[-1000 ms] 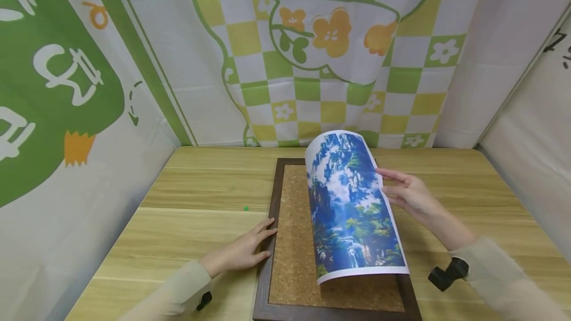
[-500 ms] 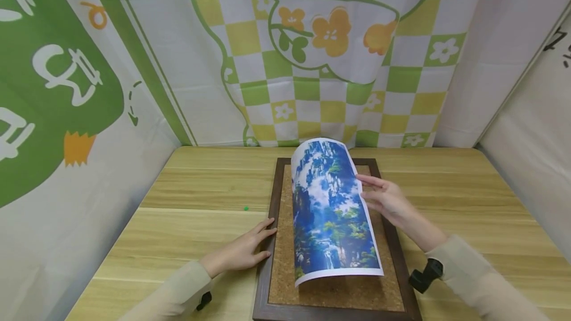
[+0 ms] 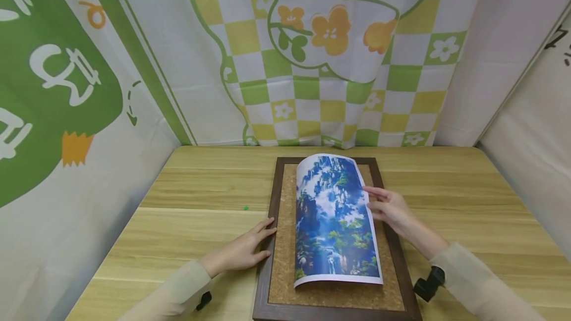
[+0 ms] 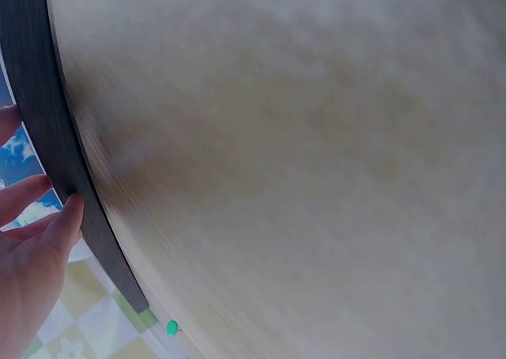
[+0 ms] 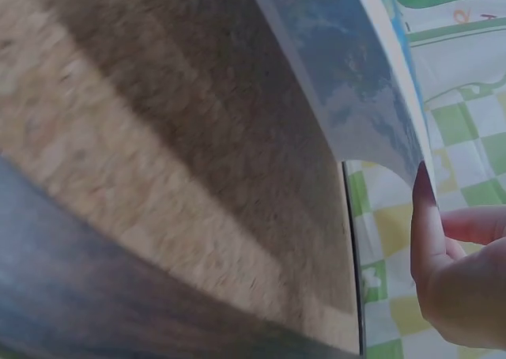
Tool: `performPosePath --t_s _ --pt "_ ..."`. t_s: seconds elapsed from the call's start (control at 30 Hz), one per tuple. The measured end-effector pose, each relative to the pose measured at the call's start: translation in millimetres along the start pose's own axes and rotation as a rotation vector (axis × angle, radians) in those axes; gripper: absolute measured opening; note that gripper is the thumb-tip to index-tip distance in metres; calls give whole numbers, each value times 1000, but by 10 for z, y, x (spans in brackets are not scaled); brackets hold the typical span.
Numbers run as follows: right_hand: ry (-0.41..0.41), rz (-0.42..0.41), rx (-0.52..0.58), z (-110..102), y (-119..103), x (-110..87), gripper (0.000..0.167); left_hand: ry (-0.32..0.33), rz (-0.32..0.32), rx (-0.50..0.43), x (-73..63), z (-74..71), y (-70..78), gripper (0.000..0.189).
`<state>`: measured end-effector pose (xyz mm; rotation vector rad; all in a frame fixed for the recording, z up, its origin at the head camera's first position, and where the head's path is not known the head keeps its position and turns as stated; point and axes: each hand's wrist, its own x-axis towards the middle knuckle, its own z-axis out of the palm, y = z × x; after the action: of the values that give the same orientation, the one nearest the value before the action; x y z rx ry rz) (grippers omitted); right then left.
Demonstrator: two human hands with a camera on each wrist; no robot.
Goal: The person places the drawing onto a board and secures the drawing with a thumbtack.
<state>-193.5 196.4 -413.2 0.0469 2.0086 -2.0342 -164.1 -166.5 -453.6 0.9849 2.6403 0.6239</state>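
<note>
A landscape print (image 3: 335,219) with blue cliffs, waterfalls and green trees hovers, curled, over a cork board (image 3: 285,266) with a dark brown frame (image 3: 275,212). My right hand (image 3: 391,212) pinches the print's right edge between thumb and fingers; in the right wrist view the print's pale back (image 5: 332,66) arches above the cork. On the left side of the frame, my left hand (image 3: 243,249) rests with extended, relaxed fingertips against the wood. The left wrist view has this hand (image 4: 35,264) at the frame's edge too.
A small green push pin (image 3: 246,208) lies on the wooden table (image 3: 196,177), left of the board. Behind the table hangs a checkered, flower-printed curtain (image 3: 312,93). Pale fabric walls (image 3: 535,152) close off both sides.
My right hand has brought the print leftward over the cork board, then slightly right and lower toward it. The left hand has stayed at the frame.
</note>
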Motion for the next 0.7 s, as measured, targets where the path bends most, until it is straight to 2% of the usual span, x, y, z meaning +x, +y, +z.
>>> performPosePath --t_s 0.7 --pt "95 65 -278 -214 258 -27 46 2 -3 5 -3 3 7 53"
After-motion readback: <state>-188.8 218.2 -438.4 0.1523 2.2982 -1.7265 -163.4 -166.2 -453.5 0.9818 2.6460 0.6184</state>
